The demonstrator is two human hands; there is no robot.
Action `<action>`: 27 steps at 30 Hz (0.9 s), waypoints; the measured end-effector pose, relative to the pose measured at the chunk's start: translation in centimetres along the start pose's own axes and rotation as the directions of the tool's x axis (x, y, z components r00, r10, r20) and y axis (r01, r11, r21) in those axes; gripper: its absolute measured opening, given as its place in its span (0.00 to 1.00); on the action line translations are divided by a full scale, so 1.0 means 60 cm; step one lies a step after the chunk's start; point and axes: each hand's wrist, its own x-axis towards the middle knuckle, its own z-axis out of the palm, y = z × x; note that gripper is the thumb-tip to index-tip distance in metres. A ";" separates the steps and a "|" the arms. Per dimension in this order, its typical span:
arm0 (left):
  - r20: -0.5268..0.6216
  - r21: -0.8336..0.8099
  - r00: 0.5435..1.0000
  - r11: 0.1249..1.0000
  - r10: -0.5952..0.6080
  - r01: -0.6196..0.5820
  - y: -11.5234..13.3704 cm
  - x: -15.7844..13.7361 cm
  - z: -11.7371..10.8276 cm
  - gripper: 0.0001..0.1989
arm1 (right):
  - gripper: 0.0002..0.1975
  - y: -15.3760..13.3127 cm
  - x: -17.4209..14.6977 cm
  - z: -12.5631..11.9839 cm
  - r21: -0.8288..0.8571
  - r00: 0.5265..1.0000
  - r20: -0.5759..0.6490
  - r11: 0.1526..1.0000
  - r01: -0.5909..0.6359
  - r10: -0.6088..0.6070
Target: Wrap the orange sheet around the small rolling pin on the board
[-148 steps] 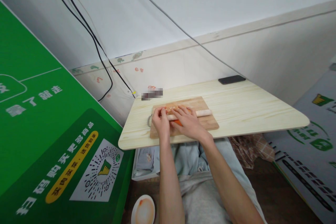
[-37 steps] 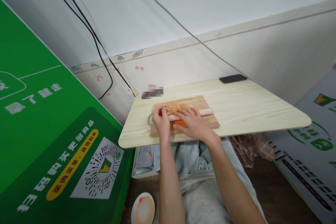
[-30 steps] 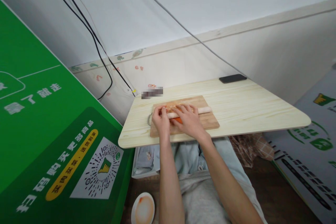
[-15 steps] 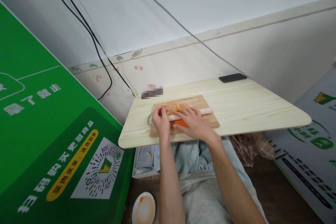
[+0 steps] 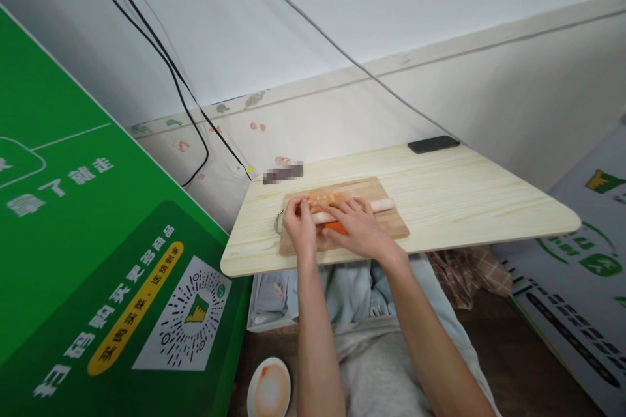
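A wooden cutting board (image 5: 383, 191) carries a long pale stick (image 5: 383, 206), whose kind I cannot make out. Behind the stick is a glossy, translucent orange mass (image 5: 328, 197); in front of it shows a flat bright orange piece (image 5: 335, 228). My left hand (image 5: 299, 218) is closed at the left ends of the stick and mass, fingers curled together, and what they pinch is hidden. Across the middle of the stick lies my right hand (image 5: 362, 225), open, fingers stretched out and touching it; the thumb rests by the orange piece.
The pale wooden table (image 5: 454, 202) stands against the wall, with a black phone (image 5: 433, 144) at the back edge and a blurred dark item (image 5: 283, 172) at back left. A stained white plate (image 5: 268, 388) and a white box (image 5: 271, 300) are below. A green panel (image 5: 147, 221) borders the left.
My right hand has shifted slightly left, and the right end of the stick has moved a little with it. My left hand stays in place.
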 end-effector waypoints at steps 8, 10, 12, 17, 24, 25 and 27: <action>0.002 0.010 1.000 1.000 0.007 -0.007 0.000 0.000 0.000 0.09 | 0.26 0.005 0.013 0.016 -0.006 0.998 -0.069 1.000 -0.016 0.016; -0.001 0.013 1.000 1.000 0.005 -0.005 -0.001 0.000 0.000 0.09 | 0.25 0.005 0.018 0.023 -0.013 0.996 -0.091 1.000 -0.021 0.020; 0.001 0.020 1.000 1.000 0.006 -0.006 -0.002 0.001 0.000 0.09 | 0.25 0.004 0.018 0.023 -0.011 0.995 -0.095 1.000 -0.019 0.018; 0.001 -0.001 1.000 1.000 0.001 -0.001 -0.001 0.001 -0.001 0.09 | 0.27 0.001 0.004 0.005 0.010 0.999 -0.031 1.000 -0.010 0.011; 0.001 0.004 1.000 1.000 0.003 -0.003 0.000 0.000 -0.001 0.09 | 0.25 0.003 0.008 0.005 0.024 0.999 -0.033 1.000 -0.006 0.006; 0.001 0.008 1.000 1.000 0.000 0.000 0.000 0.000 -0.001 0.09 | 0.25 0.003 0.010 0.007 0.017 0.999 -0.050 1.000 -0.009 0.010; -0.001 0.013 1.000 1.000 -0.003 0.003 0.001 0.000 0.000 0.09 | 0.25 0.002 0.010 0.008 0.006 0.998 -0.060 1.000 -0.015 0.015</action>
